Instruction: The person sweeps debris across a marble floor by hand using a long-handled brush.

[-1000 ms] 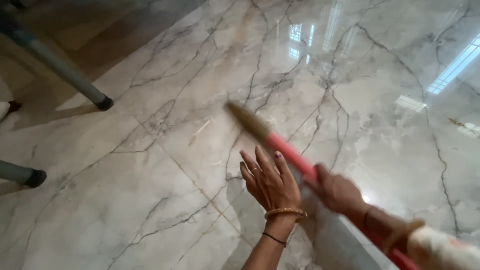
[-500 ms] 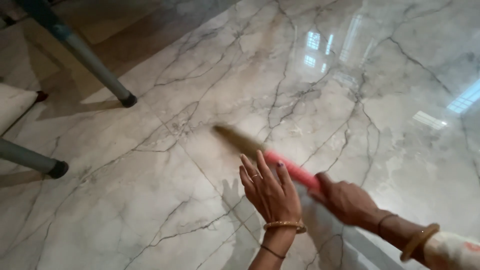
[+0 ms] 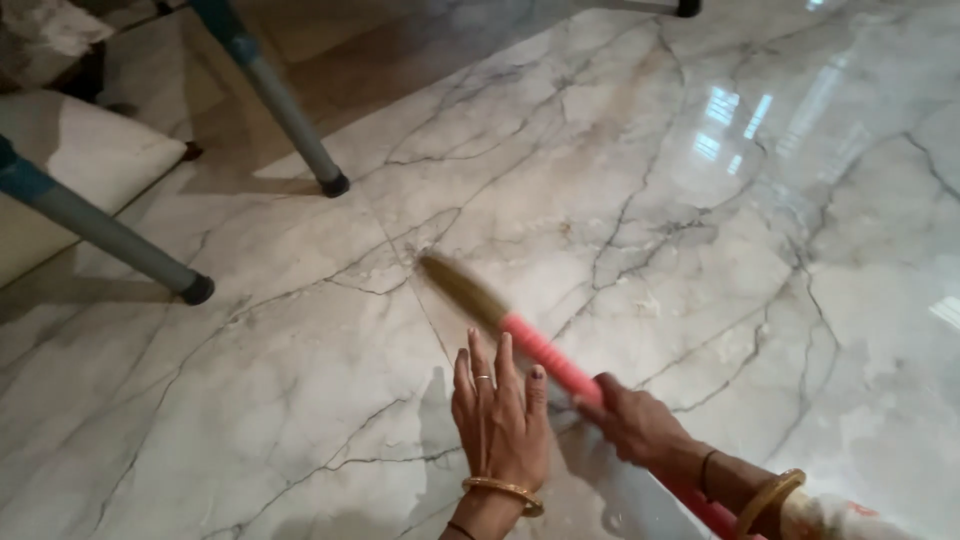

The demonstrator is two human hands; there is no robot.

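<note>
Broom (image 3: 520, 335) sits low centre, angled from near right up to far left. Its pink handle runs back under my right arm, and the straw-coloured bristle end is blurred just over the marble floor (image 3: 780, 300), near a tile seam. I can't tell whether the bristles touch the floor.

My right hand (image 3: 635, 425) has its fingers wrapped and clamped on the pink handle, partway along it. My left hand (image 3: 500, 420) holds nothing: fingers straight, slightly apart, palm down, just left of the handle and not touching it. There is a ring on one finger and a gold bangle on each wrist.

Further out, far left, two grey-blue chair legs (image 3: 290, 115) with black feet stand on the floor, with a white cushion (image 3: 80, 160) behind them. Window glare shows far right.

To sweep well, I judge: keep the bristles flat and low, use short strokes toward me, keep the grip firm, stay off the chair legs, and keep the free hand out of the handle's path.
</note>
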